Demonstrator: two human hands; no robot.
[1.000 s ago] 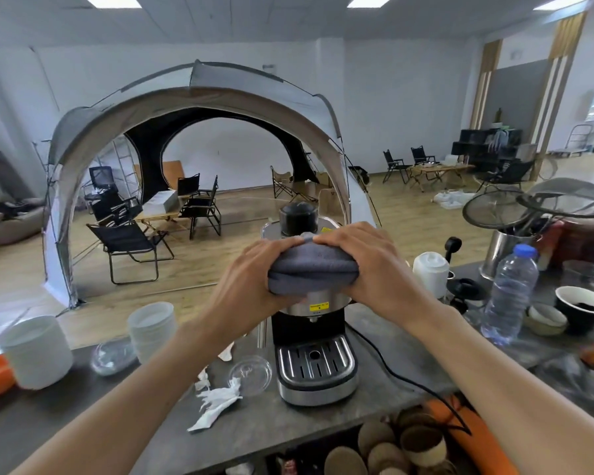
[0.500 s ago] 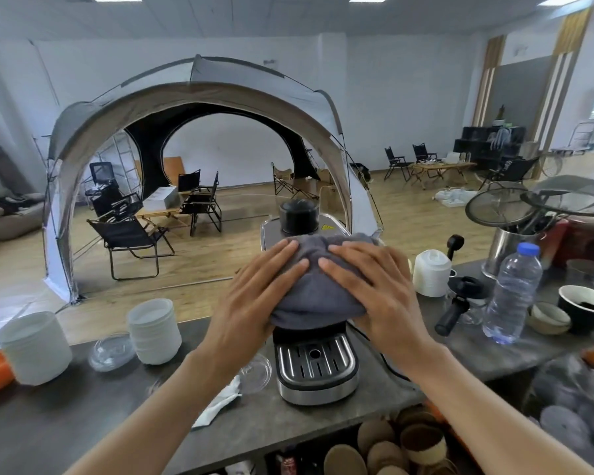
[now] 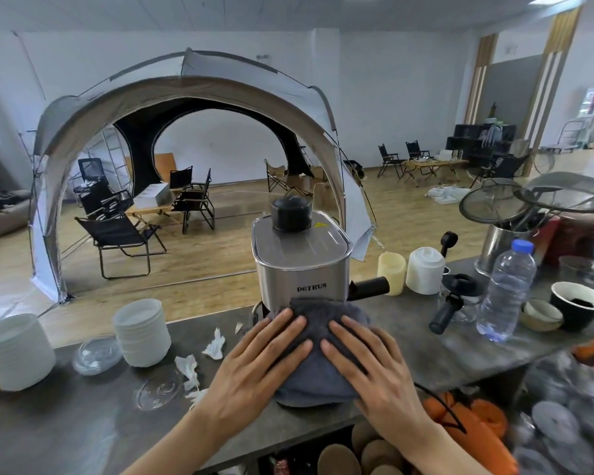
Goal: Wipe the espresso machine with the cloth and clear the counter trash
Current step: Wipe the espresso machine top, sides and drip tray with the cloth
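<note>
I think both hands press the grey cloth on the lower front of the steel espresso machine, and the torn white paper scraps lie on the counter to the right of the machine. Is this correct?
Not entirely. In the head view the torn white paper scraps lie left of the steel espresso machine, not right. The rest holds: left hand and right hand press the grey cloth on its lower front.

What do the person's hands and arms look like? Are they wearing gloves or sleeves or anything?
No gloves and no sleeves. The left hand and right hand are both bare, and the forearms are bare as far as the picture's bottom edge. No rings, watch or bracelet show. The fingernails are short and plain, with no polish visible.
</note>
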